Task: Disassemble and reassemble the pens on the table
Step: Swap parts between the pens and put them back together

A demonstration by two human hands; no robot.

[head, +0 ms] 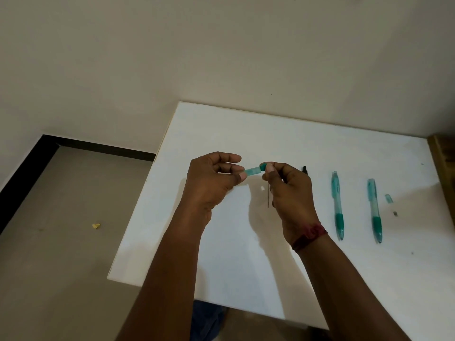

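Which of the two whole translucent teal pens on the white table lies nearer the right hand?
The left translucent teal pen, beside the right hand; the other teal pen lies farther right.

You hold the teal barrel piece (252,171) level in mid-air; the inner teal pen (337,205) and outer teal pen (374,210) lie parallel, grips toward you.

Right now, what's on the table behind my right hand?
A black pen shows its end past the right hand, which pinches a teal barrel; the rest is hidden. A thin dark rod shows beside the palm, top end covered.
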